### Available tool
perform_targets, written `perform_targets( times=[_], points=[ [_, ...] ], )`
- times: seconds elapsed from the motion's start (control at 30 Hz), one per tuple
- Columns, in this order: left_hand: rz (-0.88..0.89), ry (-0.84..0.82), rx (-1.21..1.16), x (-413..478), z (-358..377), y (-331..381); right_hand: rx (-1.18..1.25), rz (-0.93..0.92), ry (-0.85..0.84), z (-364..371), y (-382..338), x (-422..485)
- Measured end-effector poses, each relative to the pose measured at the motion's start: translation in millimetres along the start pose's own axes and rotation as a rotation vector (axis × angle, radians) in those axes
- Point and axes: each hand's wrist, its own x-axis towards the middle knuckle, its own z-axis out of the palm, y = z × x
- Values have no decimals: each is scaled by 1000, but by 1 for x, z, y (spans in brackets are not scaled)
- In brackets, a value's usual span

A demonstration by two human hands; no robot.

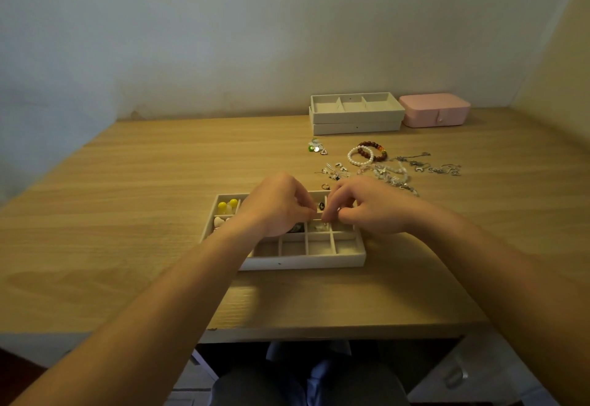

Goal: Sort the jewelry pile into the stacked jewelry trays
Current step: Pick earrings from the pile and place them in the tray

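A white compartment tray (303, 260) lies on the desk in front of me, with yellow beads (227, 205) and pale pieces in its left cells. My left hand (277, 204) and my right hand (364, 206) hover over the tray's middle, fingertips meeting and pinching a tiny piece of jewelry (322, 215) too small to identify. The jewelry pile (383, 167) lies behind the tray to the right: a pearl bracelet (360, 156), a dark red bead bracelet (375, 149), silver chains and earrings. A ring (325, 186) lies just behind the tray.
Two stacked white trays (356, 115) stand at the back against the wall, with a pink jewelry box (434, 110) to their right. A small green-and-silver cluster (316, 147) lies apart from the pile. The wooden desk (127, 214) meets walls at back and right.
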Motion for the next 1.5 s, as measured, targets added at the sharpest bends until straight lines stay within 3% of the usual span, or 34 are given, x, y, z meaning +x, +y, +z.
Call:
perform_targets(
  times=[0.3,0.5,0.97,1.27,1.37,1.5],
  points=[
    [13,-52,-53,-2,1,5,-1,14,-4,0,-4,-1],
    [21,54,-123,-5,-18,1,-45,25,-49,2,-5,-3],
    [-38,-88,12,-11,-4,6,-87,5,-40,7,0,2],
    [-31,-61,27,-12,-8,8,-8,0,31,9,2,-1],
    [-39,9,-48,-13,-11,2,74,-10,137,8,3,-3],
    [-47,-43,-12,-14,-11,2,149,31,269,7,11,-2]
  ],
)
